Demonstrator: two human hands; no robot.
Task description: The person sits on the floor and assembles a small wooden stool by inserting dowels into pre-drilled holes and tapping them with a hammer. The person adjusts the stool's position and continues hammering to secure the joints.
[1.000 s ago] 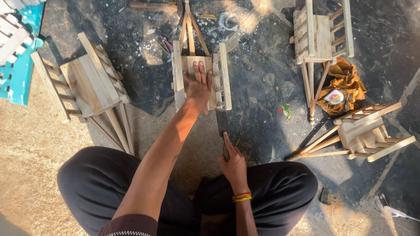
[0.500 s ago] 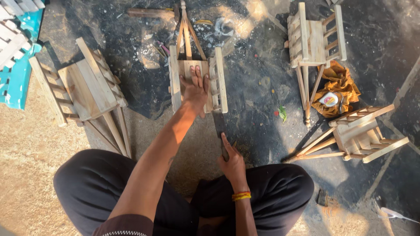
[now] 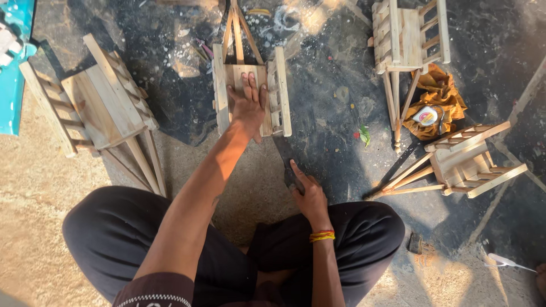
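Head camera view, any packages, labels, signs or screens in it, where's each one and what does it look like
Small round container or lid with a label: on the crumpled orange cloth, right of centre, below the upper-right wooden stool; round, white face with a red and yellow patch.
Teal sheet or board: left edge, partly cut off; whether it is a sign cannot be told.
No screens in view.
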